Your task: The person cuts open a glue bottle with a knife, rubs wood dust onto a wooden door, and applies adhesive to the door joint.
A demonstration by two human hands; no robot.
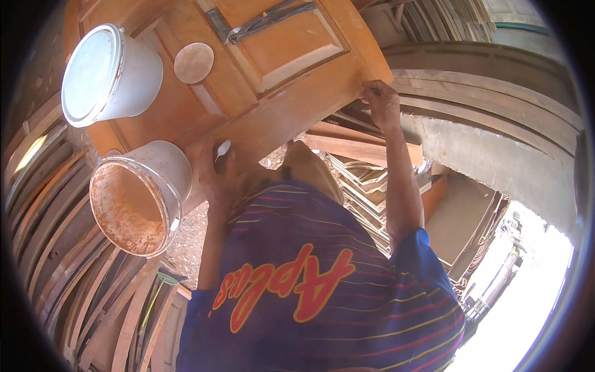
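An orange-brown wooden panel door (285,102) lies flat in front of me. My left hand (217,177) is at its near edge, closed around a small tool with a white rounded end (224,147); the rest of the tool is hidden in the hand. My right hand (382,102) is at the door's right corner with fingers pinched together, and what they hold, if anything, cannot be made out. Left of my left hand stands an open white bucket (170,164), its inside smeared reddish-brown. Farther back on the door are a lidded white bucket (139,77) and a round beige disc (194,62).
A dark, long-armed tool (266,23) rests on the door's far part. Many curved-looking wooden boards (68,248) stand stacked at the left. Lengths of timber (359,146) lie beyond the door's near edge, and a grey concrete ledge (489,152) runs along the right.
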